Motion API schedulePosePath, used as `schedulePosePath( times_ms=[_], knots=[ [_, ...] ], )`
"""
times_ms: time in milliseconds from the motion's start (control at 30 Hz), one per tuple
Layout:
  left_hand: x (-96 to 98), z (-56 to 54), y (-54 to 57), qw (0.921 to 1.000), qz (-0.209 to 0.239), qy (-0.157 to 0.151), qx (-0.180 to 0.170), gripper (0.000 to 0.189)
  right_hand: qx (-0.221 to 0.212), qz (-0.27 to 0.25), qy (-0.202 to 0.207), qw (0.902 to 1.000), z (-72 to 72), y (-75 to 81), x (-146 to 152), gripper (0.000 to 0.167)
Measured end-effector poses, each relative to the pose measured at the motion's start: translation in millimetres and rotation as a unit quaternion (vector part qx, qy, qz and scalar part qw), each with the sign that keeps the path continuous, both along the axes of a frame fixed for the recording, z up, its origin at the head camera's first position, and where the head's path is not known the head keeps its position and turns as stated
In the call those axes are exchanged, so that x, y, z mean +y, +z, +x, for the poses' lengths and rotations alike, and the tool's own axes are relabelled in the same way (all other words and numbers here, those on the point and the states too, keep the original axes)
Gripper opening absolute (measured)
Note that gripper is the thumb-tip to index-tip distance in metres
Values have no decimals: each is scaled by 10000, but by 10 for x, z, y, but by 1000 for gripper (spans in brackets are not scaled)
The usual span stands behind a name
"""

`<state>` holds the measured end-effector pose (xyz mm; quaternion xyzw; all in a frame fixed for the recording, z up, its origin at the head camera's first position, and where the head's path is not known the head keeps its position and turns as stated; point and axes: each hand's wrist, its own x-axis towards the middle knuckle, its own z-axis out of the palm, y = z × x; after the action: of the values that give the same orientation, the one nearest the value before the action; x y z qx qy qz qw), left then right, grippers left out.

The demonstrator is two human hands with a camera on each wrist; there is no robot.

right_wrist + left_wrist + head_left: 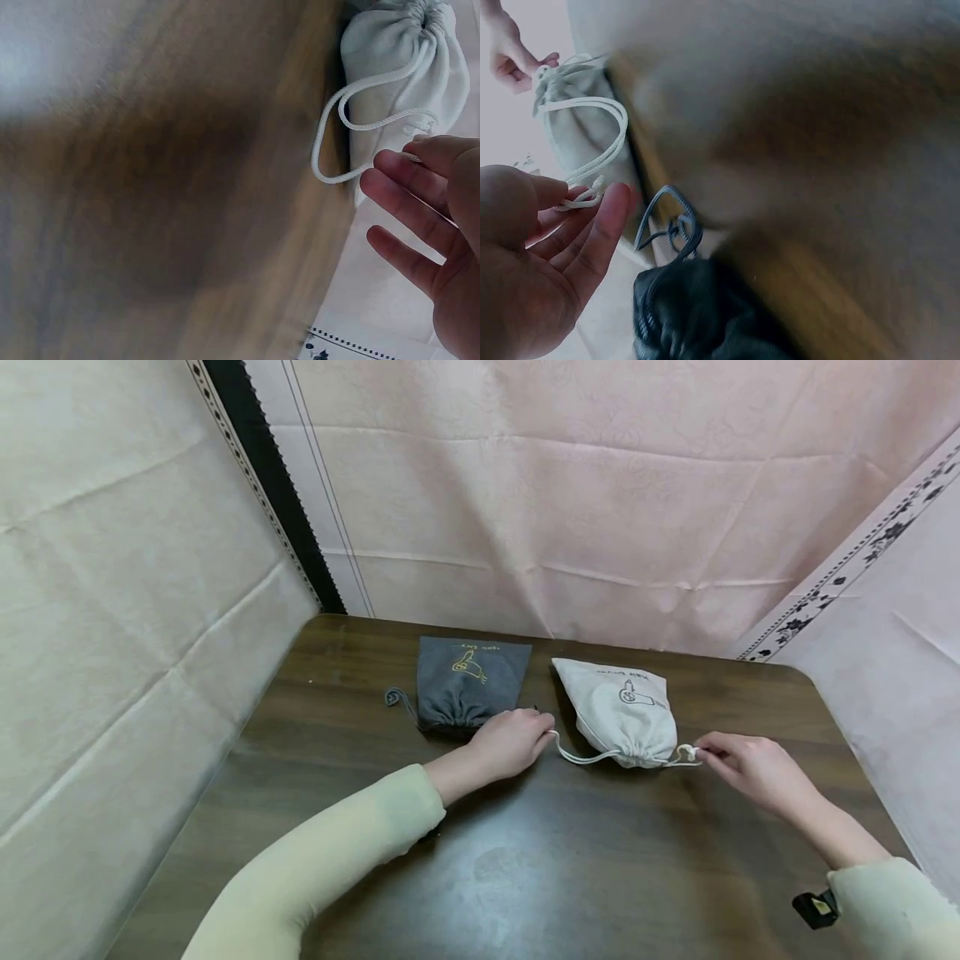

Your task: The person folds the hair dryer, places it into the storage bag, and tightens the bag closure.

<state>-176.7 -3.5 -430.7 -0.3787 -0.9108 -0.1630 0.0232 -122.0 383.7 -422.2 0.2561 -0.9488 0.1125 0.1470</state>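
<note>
A white drawstring bag point(626, 710) lies on the table, its gathered mouth facing the person. My left hand point(513, 742) pinches the knotted end of the white cord point(604, 154) that runs out from the bag's left side. On the other side, my right hand point(757, 772) pinches the cord's right end close to the mouth; in the right wrist view this cord point(322, 142) hangs in a slack loop. The bag's neck point(424, 22) is puckered together. Beside my left hand lies a dark grey drawstring bag point(468, 681), also gathered at its mouth.
Both bags rest on a dark brown wooden table point(525, 877) near its back edge. A dark cord point(393, 697) curls out left of the grey bag. Pale cloth point(600, 510) hangs behind the table and along both sides. A black device point(816, 910) sits at the right sleeve.
</note>
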Motion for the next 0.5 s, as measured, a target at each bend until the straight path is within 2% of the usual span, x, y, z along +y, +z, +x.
schedulePosePath(
  times_ms=[133, 267, 500],
  knots=[
    [87, -40, -65, 9999, -96, 33, 70, 15, 16, 119, 8, 9999, 30, -57, -3, 24],
    [139, -55, -105, 9998, -168, 85, 98, 13, -155, 320, 14, 9994, 45, -109, 28, 26],
    [123, -36, -66, 9984, -540, 152, -51, 36, -366, 459, -4, 9983, 78, -90, 61, 31]
  ],
)
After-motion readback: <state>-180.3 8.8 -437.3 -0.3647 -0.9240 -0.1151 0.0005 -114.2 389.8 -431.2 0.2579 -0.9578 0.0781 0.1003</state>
